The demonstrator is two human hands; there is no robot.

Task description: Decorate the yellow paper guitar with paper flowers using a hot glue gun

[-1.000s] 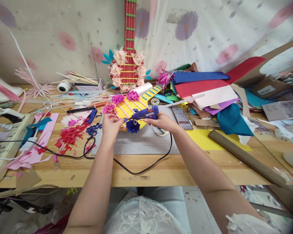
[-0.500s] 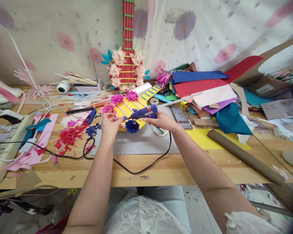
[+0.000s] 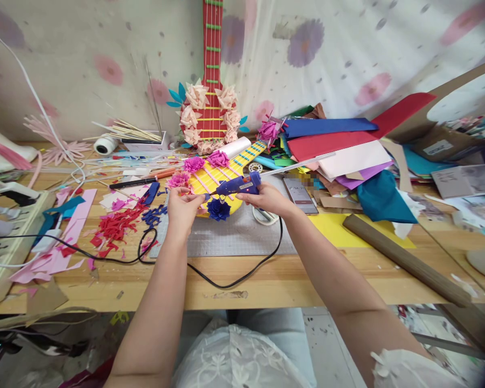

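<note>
My right hand is wrapped round a blue glue gun, its nozzle pointing left and a long clear glue stick sticking out of its back. Thumb and fingertips of my left hand are pinched on a small dark blue paper piece, right at the nozzle tip. Beneath both hands lies a yellow paper guitar with pink strings. Pink paper flowers sit along its left side, and a dark blue paper flower is at its lower edge, just under the gun.
A grey cutting mat lies under the guitar, with the gun's black cord looping over the table. Red paper scraps are heaped at left, near a power strip. Behind stands a red guitar. A phone and folded paper lie at right.
</note>
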